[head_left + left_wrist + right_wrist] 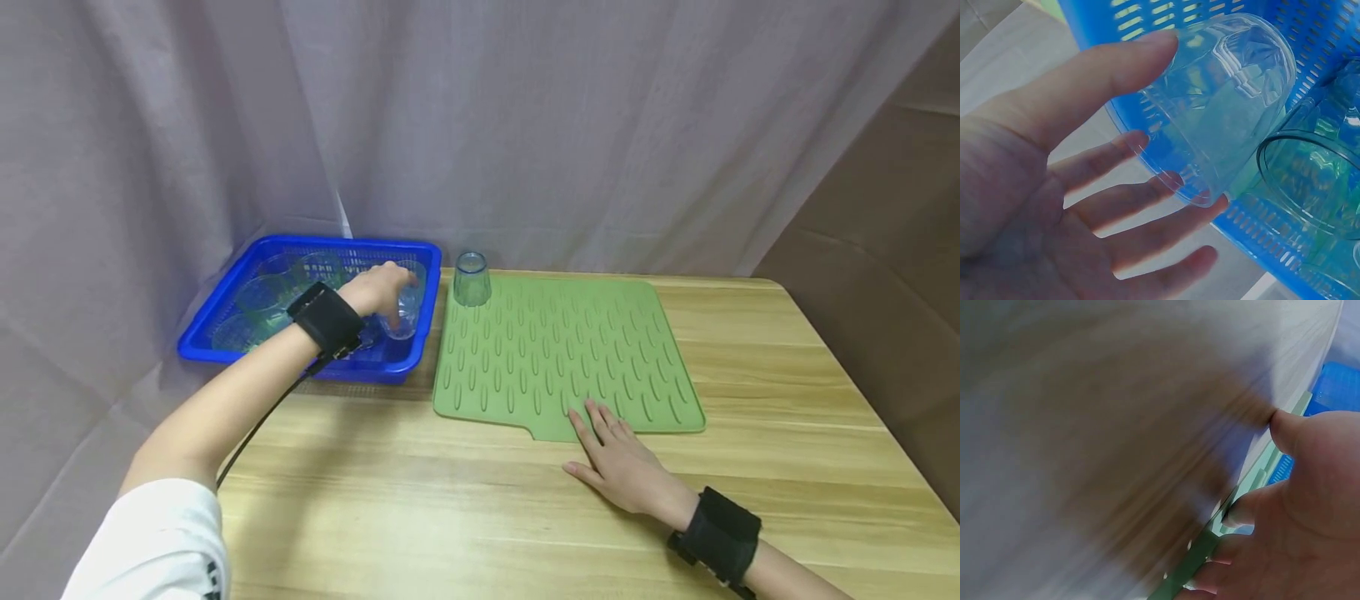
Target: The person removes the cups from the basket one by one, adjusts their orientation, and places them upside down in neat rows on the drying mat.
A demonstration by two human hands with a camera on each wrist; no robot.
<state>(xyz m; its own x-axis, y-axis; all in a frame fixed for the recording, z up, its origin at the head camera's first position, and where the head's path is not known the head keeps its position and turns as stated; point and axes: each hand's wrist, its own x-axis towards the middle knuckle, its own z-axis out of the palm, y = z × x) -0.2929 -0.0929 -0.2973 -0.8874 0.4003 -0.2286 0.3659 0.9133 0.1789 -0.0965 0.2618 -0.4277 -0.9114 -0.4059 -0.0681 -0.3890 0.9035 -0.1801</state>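
My left hand (381, 292) reaches over the right side of the blue basket (423, 325). Its thumb and spread fingers stand around the rim of a clear drinking glass (1229, 94), which lies tilted in the basket; the thumb tip overlaps the glass in the left wrist view. Beside that glass is another glass (1310, 181) with a darker rim. My right hand (626, 471) lies flat, fingers spread, with its fingertips on the front edge of a green ridged mat (562, 350). An upside-down glass (472, 281) stands at the mat's back left corner.
Several more clear and greenish glasses (262, 300) fill the left part of the basket. The basket stands on the wooden table (420, 500), close to the mat's left edge. A grey curtain (525, 133) hangs behind the table.
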